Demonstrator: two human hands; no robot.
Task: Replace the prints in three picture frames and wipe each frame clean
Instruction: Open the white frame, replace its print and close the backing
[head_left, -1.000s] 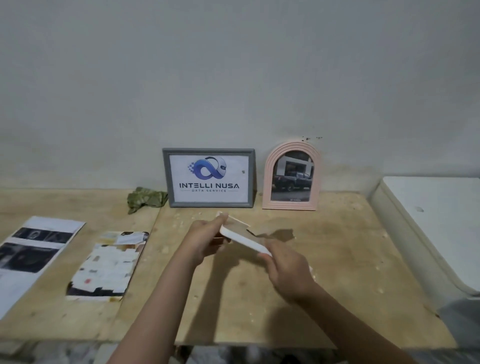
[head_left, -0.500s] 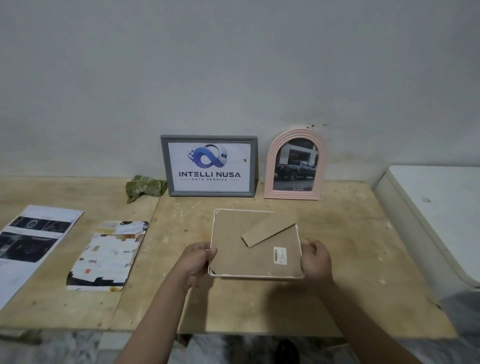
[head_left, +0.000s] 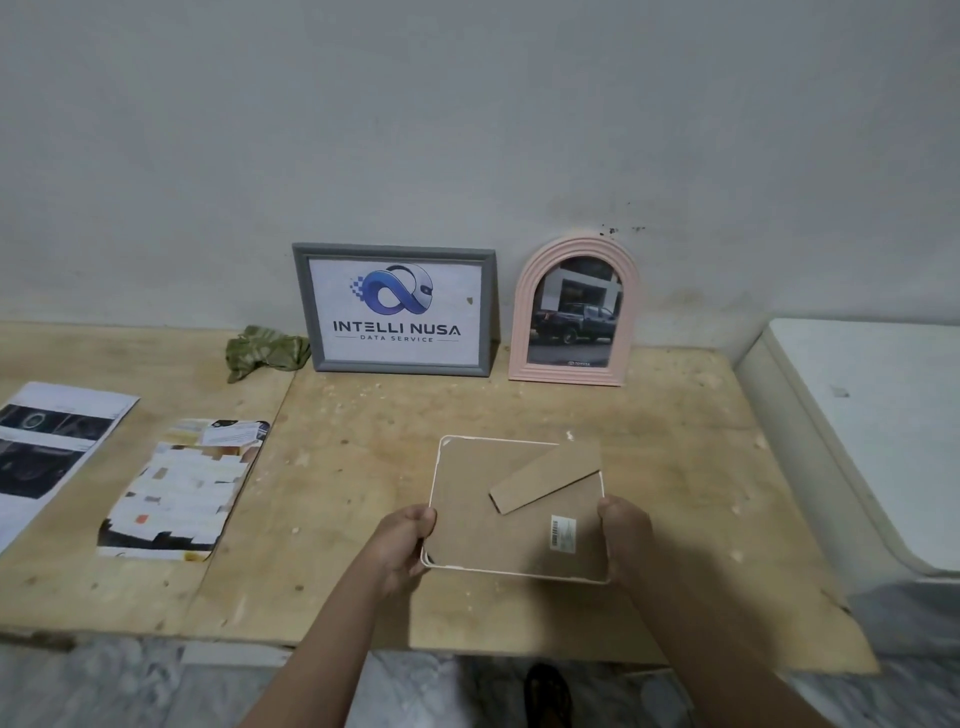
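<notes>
Near the table (head_left: 675, 467) edge, a white frame (head_left: 435, 493) is held face down, its backing and stand uppermost, gripped at its sides by the left hand (head_left: 400, 540) and right hand (head_left: 626, 530), fingers curled round the rim. Opening appears to be the step in hand; the backing must next be freed so the print can be swapped.

We are seeing a rough, pitted plywood worktop (head_left: 519, 405), a matt brown cardboard backing (head_left: 498, 530) in a white frame (head_left: 435, 467), a crumpled green cloth (head_left: 265, 352), and glossy paper prints (head_left: 176, 493).

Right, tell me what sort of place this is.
Probably a makeshift home work corner: a rough plywood tabletop against a stained bare wall, and a white appliance, maybe a washer, beside it.
</notes>
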